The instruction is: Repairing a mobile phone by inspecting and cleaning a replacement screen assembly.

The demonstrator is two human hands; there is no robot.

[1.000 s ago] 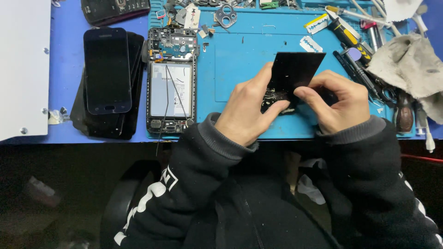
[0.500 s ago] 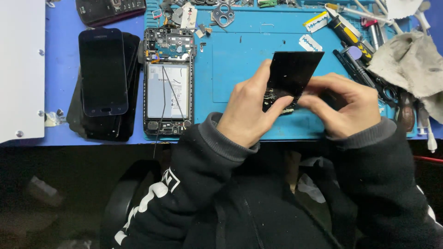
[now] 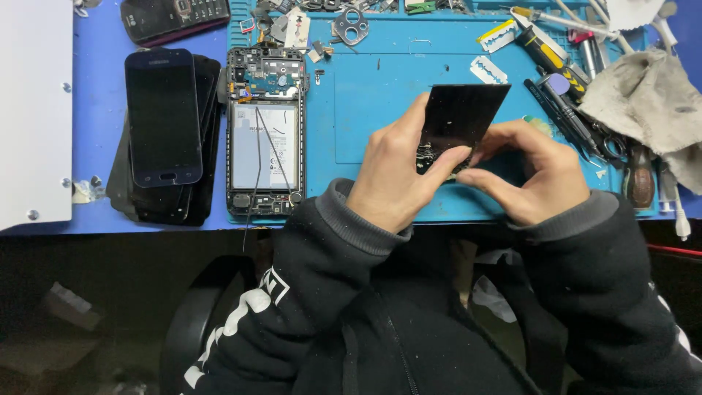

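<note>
Flat black glossy phone panel (image 3: 462, 117) held tilted above the blue silicone work mat (image 3: 380, 95), centre-right of the bench, lower edge with exposed parts pinched between both hands. Left hand (image 3: 398, 175) grasps the panel's left edge and bottom, thumb across the lower face. Right hand (image 3: 534, 172) grips the lower right corner, index finger and thumb closed on it. Left of the hands, touching nothing: an opened phone chassis with bare circuit board and silver battery (image 3: 265, 132) lying flat on the mat's left strip. Further left, a stack of dark smartphones (image 3: 164, 124) on the blue bench top (image 3: 95, 66), next to a white panel with screws (image 3: 33, 110). Far edge: a dark keypad phone (image 3: 175, 16), small loose metal parts (image 3: 351, 16). Two razor blades (image 3: 488, 69) on the mat just beyond the panel. Right side: black-handled screwdrivers and tools (image 3: 559, 95), then a crumpled grey cloth (image 3: 647, 102).
</note>
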